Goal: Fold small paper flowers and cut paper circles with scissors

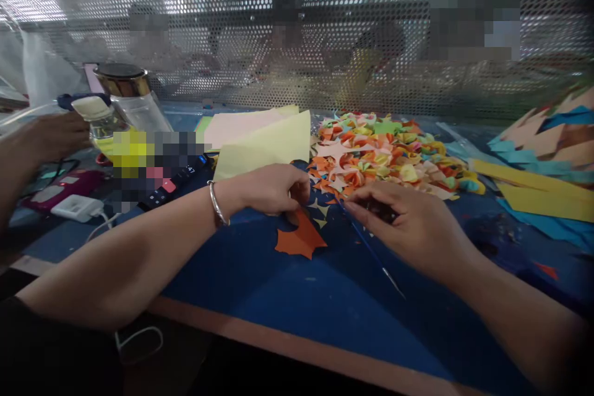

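My left hand [269,189], with a silver bangle at its wrist, has thumb and fingers closed on an orange paper cutout [301,238] with pointed edges. The cutout hangs just above the blue tabletop [260,284]. My right hand [394,216] has its fingers curled in a pinch around the upper end of a thin blue stick [366,241] with a pointed metal tip. That tip slants down toward me. Exactly how the fingertips meet the stick is partly hidden. Small pale paper scraps [320,221] lie between my hands.
A heap of colourful folded paper pieces [385,154] lies beyond my hands. Paper sheets [264,145] are at its left, yellow strips [542,195] at the right. Bottle [99,120], tumbler [134,93], charger [77,207] and another person's hand [51,139] are left. A perforated screen [241,49] stands behind.
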`<state>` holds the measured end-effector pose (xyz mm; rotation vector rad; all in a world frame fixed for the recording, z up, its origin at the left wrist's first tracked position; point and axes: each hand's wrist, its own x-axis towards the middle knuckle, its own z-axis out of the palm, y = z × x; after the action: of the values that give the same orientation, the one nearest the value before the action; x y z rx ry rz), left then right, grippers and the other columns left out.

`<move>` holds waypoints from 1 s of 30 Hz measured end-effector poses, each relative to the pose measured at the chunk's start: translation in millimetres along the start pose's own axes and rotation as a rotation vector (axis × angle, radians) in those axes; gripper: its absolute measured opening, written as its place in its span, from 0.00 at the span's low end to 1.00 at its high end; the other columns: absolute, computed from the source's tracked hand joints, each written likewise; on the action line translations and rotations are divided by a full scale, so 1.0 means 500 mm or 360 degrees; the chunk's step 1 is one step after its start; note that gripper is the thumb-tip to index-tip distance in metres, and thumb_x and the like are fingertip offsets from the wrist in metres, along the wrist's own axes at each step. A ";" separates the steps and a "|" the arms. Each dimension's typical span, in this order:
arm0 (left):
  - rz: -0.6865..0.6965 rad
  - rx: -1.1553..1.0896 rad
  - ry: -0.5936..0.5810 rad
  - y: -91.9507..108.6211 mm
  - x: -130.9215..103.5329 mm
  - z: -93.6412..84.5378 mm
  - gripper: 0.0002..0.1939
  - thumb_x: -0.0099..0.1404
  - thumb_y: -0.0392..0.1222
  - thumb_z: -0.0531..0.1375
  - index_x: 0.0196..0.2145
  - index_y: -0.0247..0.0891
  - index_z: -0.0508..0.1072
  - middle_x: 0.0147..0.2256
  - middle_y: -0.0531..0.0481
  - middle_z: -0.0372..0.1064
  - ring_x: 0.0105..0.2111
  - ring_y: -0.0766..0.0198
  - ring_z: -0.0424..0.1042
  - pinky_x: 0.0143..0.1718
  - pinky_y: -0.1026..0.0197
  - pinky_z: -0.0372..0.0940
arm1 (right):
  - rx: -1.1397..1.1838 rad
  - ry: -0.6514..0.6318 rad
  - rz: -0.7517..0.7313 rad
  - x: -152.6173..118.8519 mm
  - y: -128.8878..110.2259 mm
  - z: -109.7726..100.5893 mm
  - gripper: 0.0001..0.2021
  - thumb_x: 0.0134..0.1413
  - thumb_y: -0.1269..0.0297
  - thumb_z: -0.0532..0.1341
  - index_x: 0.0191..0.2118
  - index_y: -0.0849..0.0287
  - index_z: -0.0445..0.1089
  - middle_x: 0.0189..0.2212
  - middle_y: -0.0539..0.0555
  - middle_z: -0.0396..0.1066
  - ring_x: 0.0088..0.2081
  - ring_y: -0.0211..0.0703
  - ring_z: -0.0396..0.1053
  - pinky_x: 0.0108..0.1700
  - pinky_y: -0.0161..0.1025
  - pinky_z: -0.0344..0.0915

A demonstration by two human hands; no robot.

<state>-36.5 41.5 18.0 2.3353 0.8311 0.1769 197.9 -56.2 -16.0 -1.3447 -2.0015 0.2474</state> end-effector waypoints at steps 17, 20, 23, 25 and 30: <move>0.0430 -0.0750 0.0500 0.019 0.030 0.054 0.06 0.62 0.40 0.63 0.35 0.38 0.70 0.32 0.51 0.73 0.32 0.68 0.71 0.37 0.61 0.67 | 0.0086 -0.0004 0.0128 0.000 0.010 0.001 0.14 0.62 0.51 0.63 0.37 0.56 0.78 0.28 0.52 0.77 0.25 0.39 0.70 0.22 0.35 0.60; 0.0345 -0.0604 0.0688 0.015 0.032 0.050 0.06 0.62 0.39 0.62 0.38 0.38 0.71 0.36 0.48 0.75 0.35 0.67 0.72 0.39 0.60 0.68 | 0.0104 0.0054 0.0217 0.006 0.019 -0.011 0.15 0.61 0.50 0.64 0.35 0.57 0.78 0.23 0.50 0.74 0.20 0.36 0.64 0.19 0.34 0.55; 0.0194 -0.0498 0.0891 0.003 0.035 0.041 0.05 0.61 0.37 0.61 0.37 0.38 0.72 0.37 0.47 0.76 0.34 0.66 0.73 0.40 0.59 0.69 | 0.0134 0.0175 0.0417 0.016 0.028 -0.037 0.13 0.59 0.53 0.66 0.34 0.59 0.79 0.17 0.48 0.69 0.16 0.32 0.59 0.18 0.35 0.51; 0.0135 -0.0484 0.0963 -0.009 0.036 0.033 0.06 0.61 0.38 0.60 0.37 0.37 0.72 0.36 0.47 0.75 0.31 0.66 0.73 0.37 0.59 0.68 | 0.0128 0.0348 0.0579 0.026 0.034 -0.059 0.13 0.58 0.55 0.67 0.32 0.61 0.78 0.12 0.46 0.62 0.14 0.29 0.55 0.18 0.36 0.49; 0.0090 -0.0247 0.0968 -0.031 0.032 0.012 0.07 0.61 0.37 0.60 0.38 0.38 0.73 0.36 0.48 0.76 0.33 0.66 0.73 0.36 0.61 0.66 | 0.0324 0.0705 0.1055 0.066 0.073 -0.108 0.11 0.54 0.58 0.70 0.32 0.61 0.76 0.13 0.45 0.64 0.14 0.30 0.60 0.19 0.32 0.52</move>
<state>-30.0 57.4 2.4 2.1735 0.9863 0.9753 252.3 -23.2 19.4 -1.7129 -1.0989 0.3986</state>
